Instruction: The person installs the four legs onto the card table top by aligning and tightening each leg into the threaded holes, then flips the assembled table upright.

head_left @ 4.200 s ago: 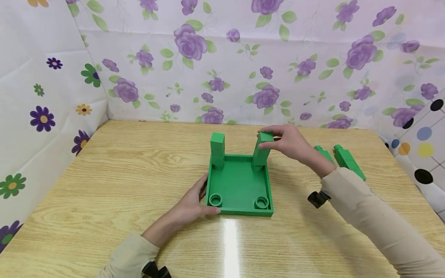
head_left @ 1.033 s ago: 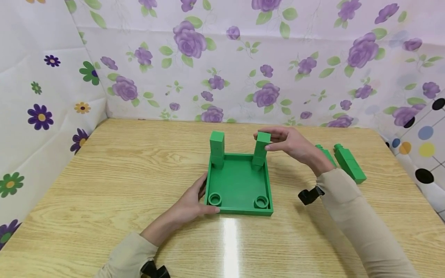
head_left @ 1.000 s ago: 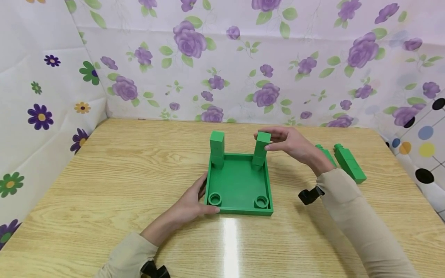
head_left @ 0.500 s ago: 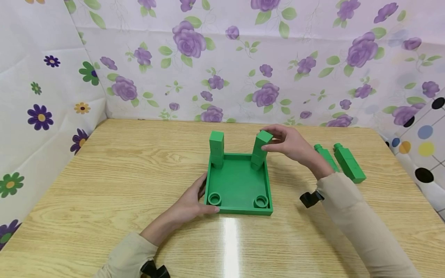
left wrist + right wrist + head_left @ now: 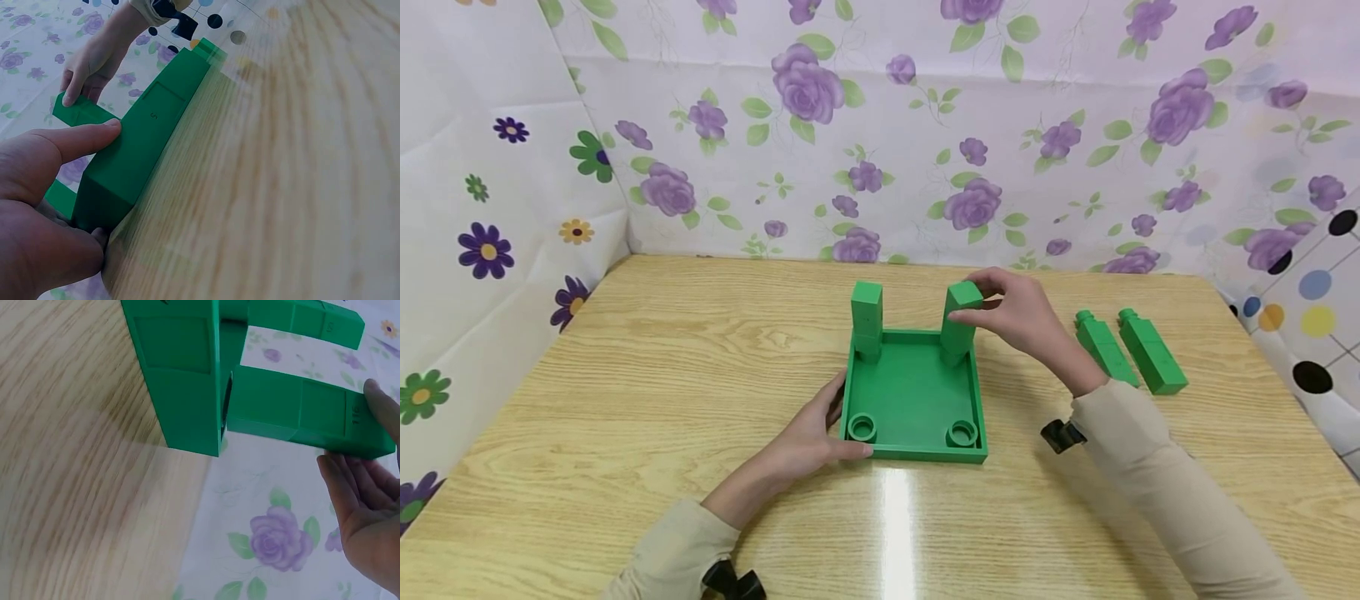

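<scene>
A square green tray [image 5: 913, 392] lies on the wooden table. Two green posts stand in its far corners: the left post [image 5: 867, 317] stands free, and my right hand [image 5: 973, 298] pinches the top of the right post [image 5: 957, 333] between thumb and fingers. My left hand [image 5: 844, 423] holds the tray's near left corner, thumb along the front wall. The left wrist view shows that thumb [image 5: 94, 134] on the tray wall [image 5: 156, 119]. In the right wrist view my fingers [image 5: 359, 487] lie against the held post [image 5: 300, 412]. Two round sockets [image 5: 862, 428] sit empty in the near corners.
Two loose green posts [image 5: 1101, 346] [image 5: 1150, 354] lie side by side on the table right of the tray. Flowered sheets wall the table at the back and on both sides. Bare wood lies left of the tray and in front of it.
My right hand has stayed on the right post's top and shifted slightly left; the post, leaning right half a second ago, now stands straighter. The left hand has not moved.
</scene>
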`<state>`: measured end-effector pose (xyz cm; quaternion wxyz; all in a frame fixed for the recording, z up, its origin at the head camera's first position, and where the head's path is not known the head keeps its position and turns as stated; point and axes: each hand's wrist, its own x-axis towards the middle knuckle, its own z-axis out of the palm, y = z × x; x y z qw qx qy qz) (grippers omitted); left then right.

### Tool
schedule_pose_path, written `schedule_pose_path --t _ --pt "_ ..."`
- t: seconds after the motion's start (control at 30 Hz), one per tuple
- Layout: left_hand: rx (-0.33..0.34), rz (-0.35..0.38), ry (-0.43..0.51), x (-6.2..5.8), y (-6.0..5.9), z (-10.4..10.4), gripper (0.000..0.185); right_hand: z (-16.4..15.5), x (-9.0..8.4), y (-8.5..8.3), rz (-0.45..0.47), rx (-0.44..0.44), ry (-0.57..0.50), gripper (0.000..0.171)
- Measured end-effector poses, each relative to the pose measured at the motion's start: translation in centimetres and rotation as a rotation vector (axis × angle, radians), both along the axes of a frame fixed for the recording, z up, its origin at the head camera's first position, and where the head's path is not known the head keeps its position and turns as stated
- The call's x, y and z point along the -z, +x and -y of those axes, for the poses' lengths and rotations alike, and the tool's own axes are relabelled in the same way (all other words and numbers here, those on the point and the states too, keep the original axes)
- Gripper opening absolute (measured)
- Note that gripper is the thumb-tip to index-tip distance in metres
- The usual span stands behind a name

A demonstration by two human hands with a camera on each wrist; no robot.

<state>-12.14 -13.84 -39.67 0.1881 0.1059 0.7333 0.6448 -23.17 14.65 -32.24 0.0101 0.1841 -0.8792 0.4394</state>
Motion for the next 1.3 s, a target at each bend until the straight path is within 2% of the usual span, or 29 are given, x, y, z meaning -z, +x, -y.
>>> schedule_pose_path --t 0.2,0.4,0.5,0.6,0.77,0.83,1.03,1.3 --pt "0.017 -0.011 0.024 0.1 0.0 0.0 0.104 0.5 0.0 0.3 -0.127 0.04 0.078 0.048" --pt "0.015 -0.006 0.019 0.1 0.0 0.0 0.104 0.7 0.3 0.5 -0.18 0.069 0.072 0.045" --pt "0.009 -0.001 0.013 0.0 0.0 0.0 0.105 0.8 0.4 0.5 -0.177 0.07 0.071 0.046" --pt "0.005 0.001 0.008 0.0 0.0 0.0 0.104 0.8 0.4 0.5 -0.131 0.06 0.081 0.049" --pt "0.006 0.001 0.011 0.0 0.0 0.0 0.104 0.4 0.1 0.4 -0.027 0.016 0.098 0.069" --pt "0.008 0.0 0.015 0.0 0.0 0.0 0.104 0.0 0.0 0.4 0.026 -0.031 0.057 0.073" --pt "0.004 -0.001 0.016 0.1 0.0 0.0 0.104 -1.5 0.1 -0.2 0.204 -0.213 -0.148 0.062" --pt "-0.027 0.012 -0.005 0.0 0.0 -0.1 0.105 -2.6 0.0 -1.7 0.332 -0.357 -0.268 0.059"
